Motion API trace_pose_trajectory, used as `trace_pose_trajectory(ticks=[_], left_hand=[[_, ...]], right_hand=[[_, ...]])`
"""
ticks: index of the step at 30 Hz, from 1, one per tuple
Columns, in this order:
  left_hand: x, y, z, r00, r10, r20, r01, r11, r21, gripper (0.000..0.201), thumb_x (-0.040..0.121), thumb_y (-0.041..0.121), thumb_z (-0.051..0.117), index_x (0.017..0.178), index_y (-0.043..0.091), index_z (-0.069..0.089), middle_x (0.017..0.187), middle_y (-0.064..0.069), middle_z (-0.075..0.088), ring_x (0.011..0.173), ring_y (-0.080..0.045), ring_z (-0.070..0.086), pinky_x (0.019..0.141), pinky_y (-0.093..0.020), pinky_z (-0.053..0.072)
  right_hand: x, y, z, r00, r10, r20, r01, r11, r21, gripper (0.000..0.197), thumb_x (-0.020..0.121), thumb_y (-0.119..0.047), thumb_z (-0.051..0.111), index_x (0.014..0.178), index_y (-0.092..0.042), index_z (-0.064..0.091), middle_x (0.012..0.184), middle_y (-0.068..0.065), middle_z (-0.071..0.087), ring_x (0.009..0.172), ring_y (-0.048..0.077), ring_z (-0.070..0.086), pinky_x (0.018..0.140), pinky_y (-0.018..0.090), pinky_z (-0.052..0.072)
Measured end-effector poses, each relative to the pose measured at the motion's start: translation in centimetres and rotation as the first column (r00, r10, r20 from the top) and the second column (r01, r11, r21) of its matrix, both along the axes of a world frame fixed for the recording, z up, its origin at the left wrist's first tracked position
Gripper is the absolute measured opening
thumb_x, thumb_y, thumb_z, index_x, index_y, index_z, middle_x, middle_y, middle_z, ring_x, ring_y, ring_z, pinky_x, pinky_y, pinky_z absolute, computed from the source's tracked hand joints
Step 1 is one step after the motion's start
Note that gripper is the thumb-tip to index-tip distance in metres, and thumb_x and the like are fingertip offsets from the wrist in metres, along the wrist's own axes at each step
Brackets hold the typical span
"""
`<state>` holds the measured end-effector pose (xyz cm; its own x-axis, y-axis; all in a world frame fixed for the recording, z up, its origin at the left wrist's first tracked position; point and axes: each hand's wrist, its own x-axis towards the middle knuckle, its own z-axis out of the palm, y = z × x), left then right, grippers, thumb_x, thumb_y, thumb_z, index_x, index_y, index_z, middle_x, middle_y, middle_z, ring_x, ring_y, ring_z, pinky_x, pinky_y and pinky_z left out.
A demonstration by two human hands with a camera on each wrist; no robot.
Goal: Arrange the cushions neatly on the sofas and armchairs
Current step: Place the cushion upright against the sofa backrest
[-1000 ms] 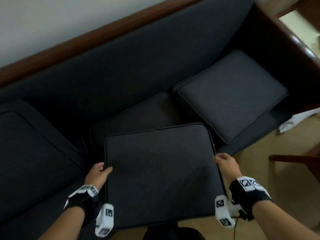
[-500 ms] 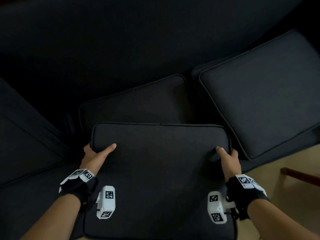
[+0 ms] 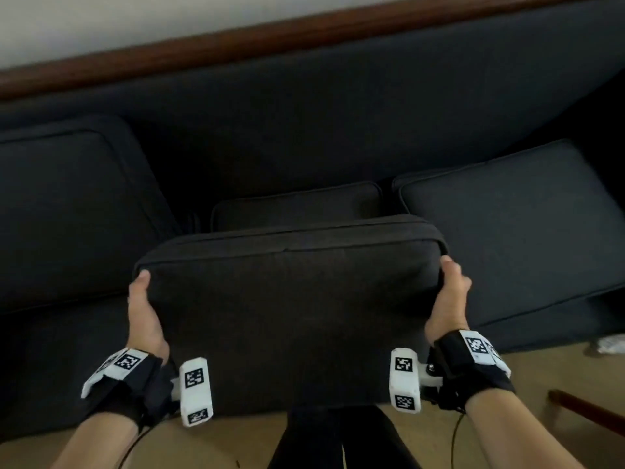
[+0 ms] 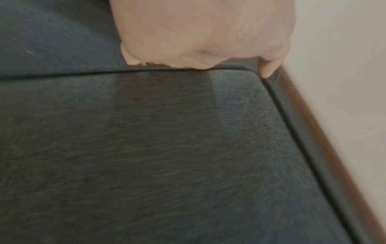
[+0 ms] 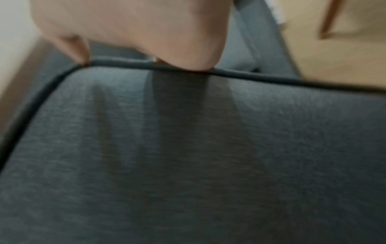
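I hold a dark grey square cushion (image 3: 291, 309) (image 4: 167, 148) (image 5: 188, 156) tilted up in front of the dark sofa (image 3: 304, 106). My left hand (image 3: 143, 309) (image 4: 198, 36) grips its left edge, thumb on the near face, fingers hidden behind. My right hand (image 3: 448, 299) (image 5: 135, 33) grips its right edge the same way. A second cushion (image 3: 297, 204) lies on the seat just behind the held one. A third cushion (image 3: 514, 231) lies on the seat to the right, and a fourth (image 3: 67, 208) leans at the left.
A brown wooden rail (image 3: 270, 35) tops the sofa back against the pale wall. Light wood floor (image 3: 541, 384) runs along the sofa front, with a wooden furniture leg (image 3: 588, 414) at the lower right and something white (image 3: 612, 343) at the right edge.
Both hands have lifted the cushion and tipped it up from lying flat, so its top edge now faces me. My grip shifted to the upper corners.
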<state>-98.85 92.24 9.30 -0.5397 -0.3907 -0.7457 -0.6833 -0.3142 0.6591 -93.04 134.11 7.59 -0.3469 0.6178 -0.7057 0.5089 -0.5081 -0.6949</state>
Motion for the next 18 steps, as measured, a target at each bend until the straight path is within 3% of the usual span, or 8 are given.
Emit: trace_pose_trajectory(ticks=[4,7,10,12,14,15,18], left_hand=[[4.1,-1.2,7.3,0.978,0.03,-0.206,-0.021,0.999,0.048,0.062,0.088,0.067,0.047,0.134,0.028,0.06,0.134,0.001,0.065,0.121,-0.017,0.06,0.099,-0.035,0.044],[8.0,-2.7,8.8,0.985,0.035,-0.171,-0.036,0.999,-0.006,0.046,0.093,0.059,0.048,0.129,0.032,0.056,0.143,0.001,0.057,0.106,-0.01,0.058,0.093,-0.031,0.041],[10.8,-2.2,8.3,0.994,-0.107,-0.038,0.103,0.99,-0.098,0.055,0.092,0.046,0.062,0.139,0.027,0.04,0.136,0.001,0.057,0.111,-0.018,0.061,0.106,-0.04,0.037],[11.2,-1.3,8.3,0.993,-0.118,-0.022,0.115,0.988,-0.104,0.063,0.09,0.046,0.066,0.142,0.027,0.034,0.137,0.002,0.057,0.116,-0.022,0.063,0.102,-0.039,0.039],[10.6,-0.6,8.4,0.995,-0.095,-0.019,0.092,0.99,-0.11,0.066,0.089,0.047,0.067,0.142,0.028,0.034,0.136,0.002,0.058,0.117,-0.023,0.062,0.094,-0.035,0.04],[10.0,-0.3,8.6,0.997,-0.077,-0.026,0.073,0.991,-0.113,0.067,0.088,0.048,0.068,0.142,0.028,0.034,0.135,0.002,0.058,0.116,-0.022,0.063,0.09,-0.034,0.04],[8.7,0.0,8.7,0.996,-0.078,-0.037,0.073,0.989,-0.128,0.072,0.085,0.052,0.07,0.141,0.027,0.034,0.134,0.002,0.059,0.11,-0.02,0.064,0.094,-0.034,0.042]], right_hand=[[1.5,-0.2,5.3,0.966,-0.064,-0.249,0.024,0.987,-0.161,0.079,0.065,-0.069,0.069,0.129,-0.025,0.055,0.135,0.011,0.06,0.124,0.032,0.056,0.104,0.058,0.044],[2.9,-0.7,8.0,0.963,-0.032,-0.269,-0.002,0.992,-0.124,0.071,0.073,-0.059,0.065,0.126,-0.012,0.061,0.135,0.018,0.06,0.126,0.035,0.055,0.107,0.054,0.043],[3.2,-1.7,10.0,0.979,0.14,-0.149,-0.122,0.985,0.123,0.057,0.08,-0.05,0.059,0.124,-0.014,0.064,0.125,0.008,0.066,0.119,0.027,0.059,0.106,0.041,0.044],[2.5,-2.3,11.3,0.975,0.222,0.01,-0.213,0.924,0.318,0.048,0.091,-0.043,0.051,0.128,-0.013,0.058,0.118,0.003,0.061,0.109,0.023,0.056,0.095,0.034,0.042],[1.5,-3.0,12.1,0.942,0.286,0.176,-0.335,0.827,0.451,0.055,0.09,-0.045,0.047,0.134,-0.012,0.05,0.127,0.008,0.057,0.117,0.028,0.052,0.101,0.042,0.04],[1.0,-3.6,12.6,0.903,0.333,0.271,-0.428,0.736,0.524,0.063,0.086,-0.047,0.048,0.138,-0.011,0.046,0.137,0.012,0.052,0.128,0.032,0.046,0.107,0.048,0.036],[0.2,-7.6,13.9,0.735,0.472,0.487,-0.663,0.352,0.66,0.071,0.082,-0.043,0.058,0.144,-0.013,0.037,0.159,0.019,0.023,0.148,0.036,0.013,0.115,0.055,0.016]])
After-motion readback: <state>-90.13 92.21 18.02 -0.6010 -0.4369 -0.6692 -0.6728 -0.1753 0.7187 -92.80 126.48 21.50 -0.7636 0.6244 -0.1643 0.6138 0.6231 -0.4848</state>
